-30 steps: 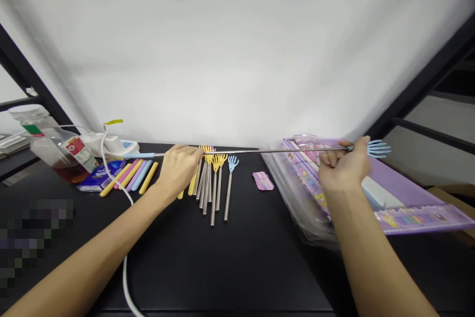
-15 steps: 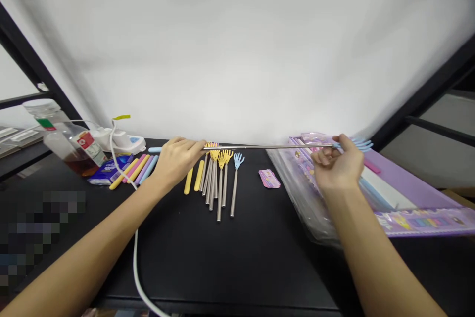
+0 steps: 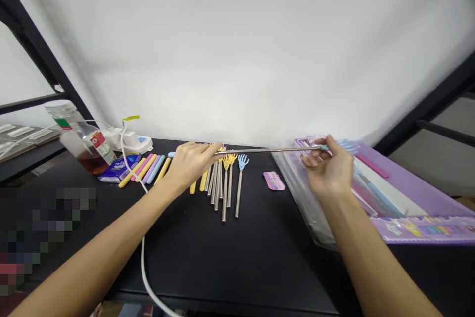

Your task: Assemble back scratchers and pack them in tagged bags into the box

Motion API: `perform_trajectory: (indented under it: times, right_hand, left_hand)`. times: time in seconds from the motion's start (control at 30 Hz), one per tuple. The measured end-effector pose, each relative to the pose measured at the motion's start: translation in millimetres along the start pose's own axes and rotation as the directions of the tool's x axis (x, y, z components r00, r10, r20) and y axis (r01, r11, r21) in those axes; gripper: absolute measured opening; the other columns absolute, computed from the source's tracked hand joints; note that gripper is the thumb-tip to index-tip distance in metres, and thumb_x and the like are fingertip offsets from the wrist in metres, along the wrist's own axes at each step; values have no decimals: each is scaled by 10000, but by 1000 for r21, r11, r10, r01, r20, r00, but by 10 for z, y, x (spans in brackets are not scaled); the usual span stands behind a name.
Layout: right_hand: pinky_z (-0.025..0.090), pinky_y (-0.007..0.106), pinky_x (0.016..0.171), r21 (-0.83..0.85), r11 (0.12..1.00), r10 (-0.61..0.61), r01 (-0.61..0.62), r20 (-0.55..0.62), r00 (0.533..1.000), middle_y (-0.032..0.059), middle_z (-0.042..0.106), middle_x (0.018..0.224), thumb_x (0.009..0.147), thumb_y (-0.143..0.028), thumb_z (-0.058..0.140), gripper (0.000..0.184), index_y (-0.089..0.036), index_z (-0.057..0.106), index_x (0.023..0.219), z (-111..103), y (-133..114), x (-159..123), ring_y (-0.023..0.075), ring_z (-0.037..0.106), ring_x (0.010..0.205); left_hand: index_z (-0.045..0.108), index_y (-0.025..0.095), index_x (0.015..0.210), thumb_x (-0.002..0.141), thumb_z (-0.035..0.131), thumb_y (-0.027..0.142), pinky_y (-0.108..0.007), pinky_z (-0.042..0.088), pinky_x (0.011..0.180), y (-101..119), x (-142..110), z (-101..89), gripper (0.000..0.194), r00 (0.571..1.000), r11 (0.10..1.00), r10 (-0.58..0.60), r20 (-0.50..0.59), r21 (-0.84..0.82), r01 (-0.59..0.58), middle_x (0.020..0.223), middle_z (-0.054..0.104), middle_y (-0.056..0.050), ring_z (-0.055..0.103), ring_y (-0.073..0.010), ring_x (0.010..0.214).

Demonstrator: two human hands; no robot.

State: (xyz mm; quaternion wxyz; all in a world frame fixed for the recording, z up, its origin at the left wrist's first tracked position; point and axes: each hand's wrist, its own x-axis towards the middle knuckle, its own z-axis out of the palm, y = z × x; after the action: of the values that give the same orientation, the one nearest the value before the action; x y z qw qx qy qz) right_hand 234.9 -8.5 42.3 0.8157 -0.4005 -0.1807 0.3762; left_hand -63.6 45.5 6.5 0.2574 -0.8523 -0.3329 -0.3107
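Observation:
A long telescopic back scratcher [image 3: 267,150] with a steel rod, a blue handle and a blue claw head stretches level above the black table [image 3: 237,257]. My left hand [image 3: 191,164] is closed on its handle end. My right hand [image 3: 328,168] pinches the rod just behind the blue claw. Below the rod lies a bunch of collapsed scratchers [image 3: 222,183] with yellow and blue claw heads.
Loose coloured handle sleeves [image 3: 146,168] lie at the left beside a blue packet [image 3: 115,171], a bottle [image 3: 83,144] and a white power strip [image 3: 129,143] with its cable [image 3: 148,277]. A small pink card [image 3: 273,180] lies mid-table. A purple stationery box [image 3: 389,198] in plastic wrap sits at the right.
My two hands have come closer together and the rod between them has grown shorter. The blue claw head has moved leftwards. The view has also shifted slightly.

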Motion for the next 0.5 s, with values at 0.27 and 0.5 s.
perform_trajectory:
  times: [0.27,0.5]
  right_hand:
    - [275,175,331,-254,929,-288,267,-48,956,-46,495,498,886,-170,658,303,-195,536,610,-107,-52,159,72,429,412]
    - [242,174,327,-530,768,-46,359,514,857,-30,503,412,819,-604,715,514,-181,541,584,6,432,-219,49,359,330]
  left_hand:
    - [659,180,989,1048,471,405,-276,281,493,-104,7,-27,299,996,993,63,59,96,-69,729,704,-30,685,-169,653]
    - [623,151,917,1062,432,374,-289,265,464,325,121,-18,327,986,992,71,153,96,-87,675,681,-52,671,-198,587]
